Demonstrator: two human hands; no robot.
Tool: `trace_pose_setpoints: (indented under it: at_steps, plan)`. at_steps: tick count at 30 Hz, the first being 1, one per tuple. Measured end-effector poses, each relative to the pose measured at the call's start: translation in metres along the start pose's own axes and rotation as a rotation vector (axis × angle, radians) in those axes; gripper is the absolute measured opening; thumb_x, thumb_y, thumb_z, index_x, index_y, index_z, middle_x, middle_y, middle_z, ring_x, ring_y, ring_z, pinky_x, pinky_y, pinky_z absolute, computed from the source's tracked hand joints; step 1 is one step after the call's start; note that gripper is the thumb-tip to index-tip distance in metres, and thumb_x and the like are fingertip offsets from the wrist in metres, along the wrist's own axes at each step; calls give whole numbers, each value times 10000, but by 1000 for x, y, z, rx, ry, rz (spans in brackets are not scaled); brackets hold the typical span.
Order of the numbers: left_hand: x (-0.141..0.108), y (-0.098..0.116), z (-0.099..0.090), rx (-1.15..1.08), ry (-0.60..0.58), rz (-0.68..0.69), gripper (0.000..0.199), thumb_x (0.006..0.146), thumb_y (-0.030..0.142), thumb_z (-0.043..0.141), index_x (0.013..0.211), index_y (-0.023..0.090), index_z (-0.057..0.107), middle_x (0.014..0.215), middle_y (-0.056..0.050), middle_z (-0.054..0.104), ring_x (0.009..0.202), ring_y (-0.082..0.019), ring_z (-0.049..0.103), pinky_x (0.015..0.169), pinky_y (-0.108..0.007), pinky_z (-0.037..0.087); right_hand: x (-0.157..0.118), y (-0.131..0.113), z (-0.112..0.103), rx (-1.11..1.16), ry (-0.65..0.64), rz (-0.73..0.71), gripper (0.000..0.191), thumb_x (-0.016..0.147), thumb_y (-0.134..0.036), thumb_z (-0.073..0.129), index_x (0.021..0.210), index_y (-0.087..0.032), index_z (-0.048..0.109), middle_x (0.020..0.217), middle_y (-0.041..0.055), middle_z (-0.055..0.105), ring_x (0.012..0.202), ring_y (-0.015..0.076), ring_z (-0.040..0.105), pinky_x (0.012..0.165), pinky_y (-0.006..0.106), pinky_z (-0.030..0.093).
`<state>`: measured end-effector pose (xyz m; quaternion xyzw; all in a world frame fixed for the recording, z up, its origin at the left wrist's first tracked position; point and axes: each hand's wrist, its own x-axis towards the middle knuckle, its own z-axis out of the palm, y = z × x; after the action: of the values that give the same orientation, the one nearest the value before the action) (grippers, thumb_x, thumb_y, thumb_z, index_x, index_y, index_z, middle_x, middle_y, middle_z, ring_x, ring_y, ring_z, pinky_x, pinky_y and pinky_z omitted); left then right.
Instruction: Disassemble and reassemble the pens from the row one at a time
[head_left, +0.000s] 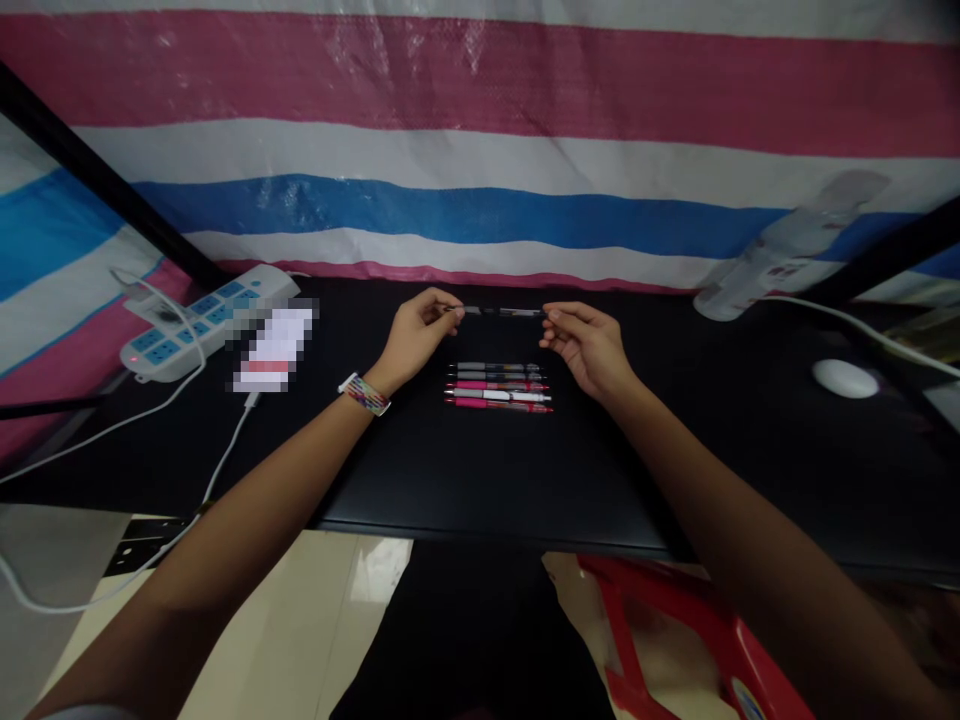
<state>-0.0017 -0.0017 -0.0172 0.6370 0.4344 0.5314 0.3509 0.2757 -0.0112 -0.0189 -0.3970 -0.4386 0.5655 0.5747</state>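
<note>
1. The left hand [427, 325] pinches one end of a dark, grey-barrelled pen [504, 311] between thumb and fingers; the right hand [587, 340] grips the opposite end in the same way.
2. This pen runs sideways in the gap between the two hands, roughly level, with its middle stretch uncovered. Whether it touches the desk [510, 475] or is raised slightly above it, I cannot tell.
3. On the near side of the held pen, and apart from it, five retractable pens lie in a close, roughly parallel stack on the desk, between the two hands and a little nearer the body.
4. Counting from the far side, they are two dark pens with grey parts [495, 371], a pink-and-red pen [496, 386], a white-and-grey pen [498, 396] and a second pink-and-red pen [498, 405], nearest the desk's front edge. Neither hand touches any of these five.
5. A multicoloured wristband [365, 394] circles the left wrist.
6. Well to the left of the left hand are a white power strip [199, 325] and a blurred-out phone [274, 350] with a white cable [226, 450] attached.
7. Well to the right of the right hand are a clear plastic bottle [784, 250] and a white computer mouse [845, 378].
</note>
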Motion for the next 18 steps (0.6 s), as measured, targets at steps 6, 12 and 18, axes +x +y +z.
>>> trace_pose_setpoints:
  at_steps: [6,12,18]
  plan:
    - [4,-6,-3,-15,32,-30,141,945,141,745,1065,198,792,930,-59,812,797,-154,787,707,-263,600,3,-1,-4,28,63,-1,190,773,-308,986,902,-246,860,811,7,725,748,140,675,754,311,668]
    - [4,-5,-3,-27,62,-50,138,944,150,740,1057,199,803,923,-70,827,799,-159,784,684,-255,595,5,-1,-5,20,110,3,153,781,-279,941,895,-247,845,801,9,717,734,144,658,714,302,641]
    - [4,-5,-4,-46,70,-61,119,945,164,740,1041,197,801,912,-67,824,788,-152,778,676,-243,584,6,0,-6,24,100,-15,182,764,-290,925,905,-228,827,795,8,688,709,137,636,691,297,607]
